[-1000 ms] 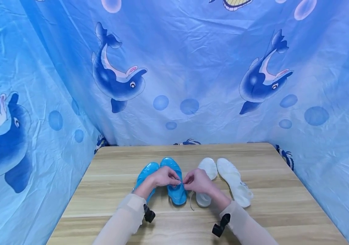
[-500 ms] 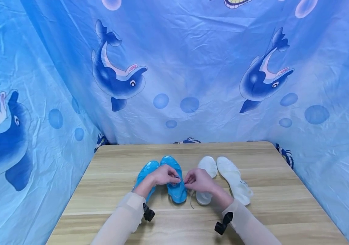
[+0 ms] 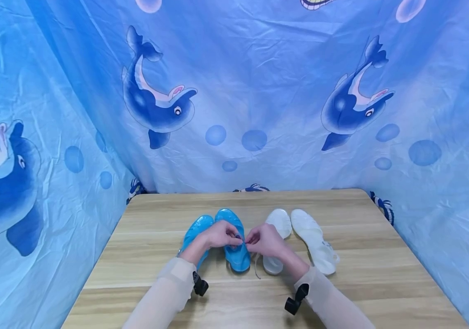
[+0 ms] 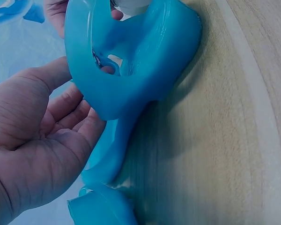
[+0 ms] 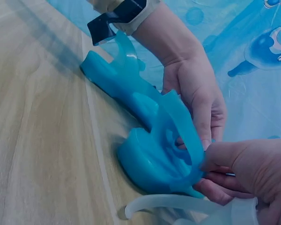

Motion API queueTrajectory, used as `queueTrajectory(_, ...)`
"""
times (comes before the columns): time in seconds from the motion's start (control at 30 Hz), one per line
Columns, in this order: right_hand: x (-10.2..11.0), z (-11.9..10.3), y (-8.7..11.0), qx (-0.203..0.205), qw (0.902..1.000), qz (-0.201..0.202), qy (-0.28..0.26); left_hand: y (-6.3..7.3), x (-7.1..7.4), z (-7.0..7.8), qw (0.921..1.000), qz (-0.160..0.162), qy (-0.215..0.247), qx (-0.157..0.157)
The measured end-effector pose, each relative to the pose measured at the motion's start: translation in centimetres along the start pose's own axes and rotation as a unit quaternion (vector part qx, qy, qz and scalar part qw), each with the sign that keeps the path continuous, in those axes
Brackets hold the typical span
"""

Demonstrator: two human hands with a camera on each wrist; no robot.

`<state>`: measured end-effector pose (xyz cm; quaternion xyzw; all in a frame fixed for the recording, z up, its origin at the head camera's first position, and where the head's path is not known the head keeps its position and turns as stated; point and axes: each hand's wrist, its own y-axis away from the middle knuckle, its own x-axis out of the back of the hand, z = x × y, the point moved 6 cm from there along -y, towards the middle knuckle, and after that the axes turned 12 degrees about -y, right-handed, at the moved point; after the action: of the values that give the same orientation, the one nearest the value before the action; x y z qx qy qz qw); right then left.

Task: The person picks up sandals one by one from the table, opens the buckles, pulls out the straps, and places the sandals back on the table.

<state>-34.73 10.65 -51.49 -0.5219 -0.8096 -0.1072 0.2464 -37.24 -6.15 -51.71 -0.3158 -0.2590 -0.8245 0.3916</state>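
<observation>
Two blue jelly sandals lie side by side on the table, toes pointing away. My left hand (image 3: 220, 234) and right hand (image 3: 267, 239) meet over the ankle area of the inner blue sandal (image 3: 240, 261). Its strap (image 5: 186, 125) arches up between them in the right wrist view, where the right hand's fingers pinch the strap's end. Around the strap's other side curl the left thumb and fingers; a small metal buckle (image 4: 96, 59) shows inside the strap in the left wrist view. The left forearm partly covers the outer blue sandal (image 3: 199, 227).
Right of the blue pair stand two white sandals, the nearer one (image 3: 279, 222) partly under the right wrist and the farther one (image 3: 310, 234) angled outward. A thin pale strap (image 3: 256, 267) sticks out between the pairs. Behind the wooden table (image 3: 168, 208) hangs a dolphin-print curtain (image 3: 284, 178).
Both hands stay at the inner blue sandal's strap. The right hand has shifted very slightly, and the sandals keep their places.
</observation>
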Motion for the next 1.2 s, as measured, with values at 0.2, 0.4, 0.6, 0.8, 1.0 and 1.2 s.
queueTrajectory(0.2,0.02,0.17,0.05,0.0,0.9996,-0.026,-0.004,-0.03,0.25,0.22,1.0,0.007,-0.002,-0.004)
queueTrajectory(0.4,-0.07,0.44,-0.06,-0.009,0.9989,-0.045,-0.006,0.08,0.27,0.26,0.9998,0.016,0.004,-0.008)
queueTrajectory(0.6,-0.07,0.36,-0.08,-0.011,0.9998,-0.013,-0.005,0.09,0.06,0.23,0.9998,0.011,0.013,-0.005)
queueTrajectory(0.8,0.11,0.06,0.17,-0.002,0.9999,0.006,-0.01,-0.08,0.15,0.32,0.9998,0.009,0.015,-0.004)
queueTrajectory(1.0,0.08,0.12,0.37,0.004,0.9998,-0.018,-0.001,-0.14,0.22,0.37,0.9997,0.012,0.022,-0.005)
queueTrajectory(1.2,0.09,0.18,0.29,-0.001,0.9998,-0.011,-0.014,-0.02,0.17,0.41,0.9998,0.009,0.014,-0.007)
